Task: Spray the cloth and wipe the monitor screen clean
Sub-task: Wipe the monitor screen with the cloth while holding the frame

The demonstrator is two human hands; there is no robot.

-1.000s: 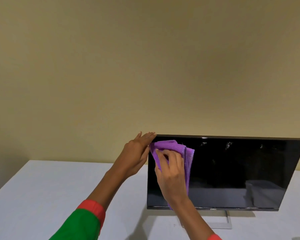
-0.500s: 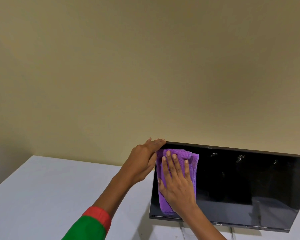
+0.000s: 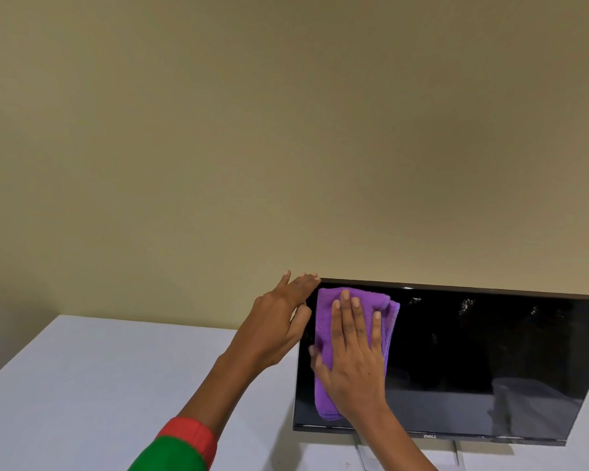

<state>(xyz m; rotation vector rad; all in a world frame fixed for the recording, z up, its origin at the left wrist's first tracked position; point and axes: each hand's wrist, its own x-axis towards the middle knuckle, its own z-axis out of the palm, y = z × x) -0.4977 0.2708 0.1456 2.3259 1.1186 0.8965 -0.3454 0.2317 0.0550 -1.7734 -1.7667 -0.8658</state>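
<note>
Wall [image 3: 286, 130], matte beige, is filling the view behind a smooth white table [image 3: 82, 385]. The glossy black monitor [image 3: 473, 362], marked "DELL", is standing there. The right hand [image 3: 352, 355] is pressing flat, fingers spread, on the fuzzy purple cloth [image 3: 323, 321] against the screen's left side; the left hand [image 3: 279, 324], open, is steadying the corner.

1. The cloth [image 3: 323, 379] is looking like soft purple microfibre, finely ribbed and matt.
2. The monitor screen [image 3: 473, 362] is showing glossy black, mirroring the table and carrying small pale specks near its top.
3. The table [image 3: 99, 385] is appearing smooth, white and matt.
4. The wall [image 3: 286, 130] is looking like flat, matt beige paint.
5. The sleeve [image 3: 181, 450] is appearing as soft green fabric with a red cuff.
</note>
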